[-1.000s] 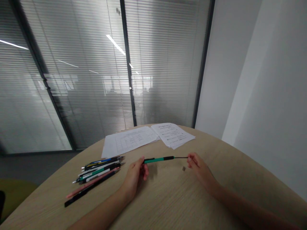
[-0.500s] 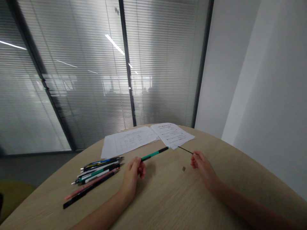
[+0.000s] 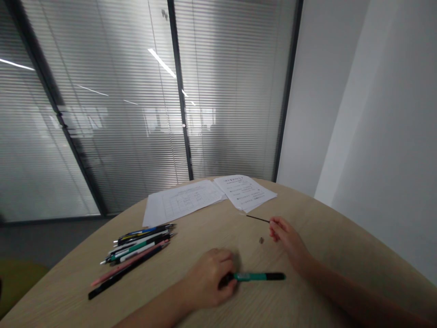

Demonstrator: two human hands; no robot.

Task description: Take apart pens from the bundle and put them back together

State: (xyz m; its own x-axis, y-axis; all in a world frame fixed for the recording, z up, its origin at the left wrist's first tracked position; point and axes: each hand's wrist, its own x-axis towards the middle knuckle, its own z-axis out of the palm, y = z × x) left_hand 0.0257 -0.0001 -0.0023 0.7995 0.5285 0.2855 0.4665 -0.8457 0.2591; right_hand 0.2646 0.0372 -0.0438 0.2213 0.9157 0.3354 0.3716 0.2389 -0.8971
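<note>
My left hand [image 3: 211,278] lies low on the table, gripping the end of a green and black pen barrel [image 3: 261,276] that points to the right. My right hand [image 3: 288,239] pinches the end of a thin black refill [image 3: 257,219], which sticks out to the left and touches nothing else. The barrel and refill are well apart. A small dark pen part [image 3: 261,240] rests on the table just left of my right hand. The part of the barrel inside my left hand is hidden.
Several pens and pencils [image 3: 136,246] lie in a bundle on the pale wood table [image 3: 327,232], left of my hands. Two printed paper sheets [image 3: 186,202] [image 3: 244,192] lie at the far edge. Blinds on a glass partition [image 3: 102,114] and a white wall [image 3: 358,114] stand beyond the table.
The barrel has come away from the refill. My left hand has carried it down toward me and to the right, and now lays it flat. My right hand still pinches the refill.
</note>
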